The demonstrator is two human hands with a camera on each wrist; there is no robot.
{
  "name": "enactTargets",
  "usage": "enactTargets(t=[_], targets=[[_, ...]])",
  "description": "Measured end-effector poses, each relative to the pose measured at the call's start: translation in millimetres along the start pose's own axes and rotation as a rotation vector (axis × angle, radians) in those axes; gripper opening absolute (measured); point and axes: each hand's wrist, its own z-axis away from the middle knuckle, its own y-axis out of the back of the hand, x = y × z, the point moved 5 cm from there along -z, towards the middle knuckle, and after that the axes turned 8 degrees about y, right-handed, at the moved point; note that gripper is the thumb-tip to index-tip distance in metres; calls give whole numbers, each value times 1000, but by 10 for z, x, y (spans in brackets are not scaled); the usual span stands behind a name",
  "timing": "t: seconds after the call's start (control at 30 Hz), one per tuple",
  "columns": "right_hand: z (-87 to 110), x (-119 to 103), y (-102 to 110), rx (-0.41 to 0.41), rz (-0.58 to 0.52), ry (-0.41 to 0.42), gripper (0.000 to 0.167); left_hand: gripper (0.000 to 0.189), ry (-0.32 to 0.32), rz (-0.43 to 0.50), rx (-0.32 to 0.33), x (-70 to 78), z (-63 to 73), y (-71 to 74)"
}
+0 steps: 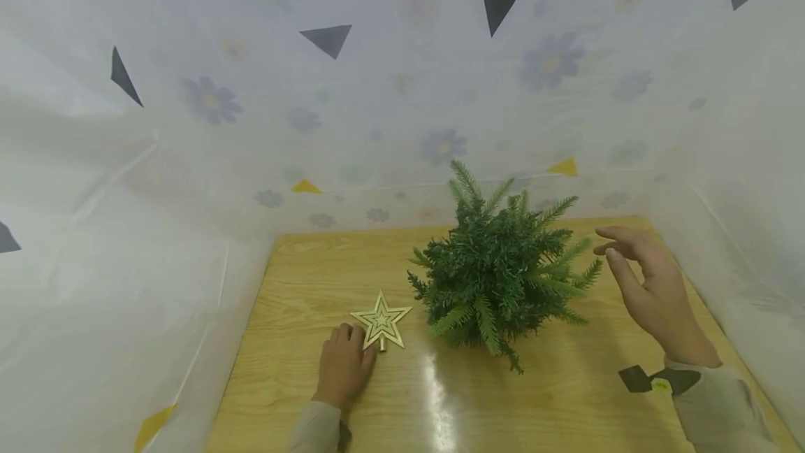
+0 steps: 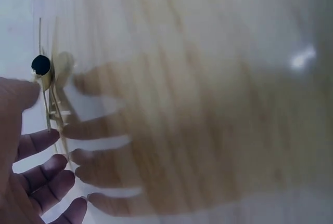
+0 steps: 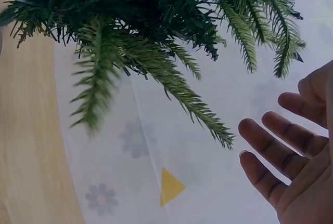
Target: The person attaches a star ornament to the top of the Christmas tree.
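Observation:
A gold star tree topper (image 1: 381,320) with a short hollow tube at its base is at the left middle of the wooden table. My left hand (image 1: 342,362) pinches its lower left side; in the left wrist view the thumb is at the tube (image 2: 41,66) and a fingertip at the star's edge. Right of the star stands a small green artificial Christmas tree (image 1: 497,271), its bushy branches hiding its base. My right hand (image 1: 650,285) is raised beside the tree's right branches, fingers loosely bent and holding nothing. In the right wrist view its fingertips are apart from the branch tips.
The wood-grain table (image 1: 302,278) is enclosed by pale sheeting (image 1: 390,103) with flower prints. Black and yellow triangles (image 1: 562,167) dot this sheeting. A dark band with a small tag (image 1: 660,384) sits at the right wrist.

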Motion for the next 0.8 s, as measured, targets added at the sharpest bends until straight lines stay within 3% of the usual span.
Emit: enactTargets(t=[0.3,0.67,0.8], targets=[[-96,-102,-5,16,-8,62,35,27,9,47,78,-10,12,-56],[-215,-199,-34,2,-9,111,30,22,70,78,70,-10,10,-136],[-271,-229,-63,-6,-24,124,31,20,113,88,29,2,-5,-129]])
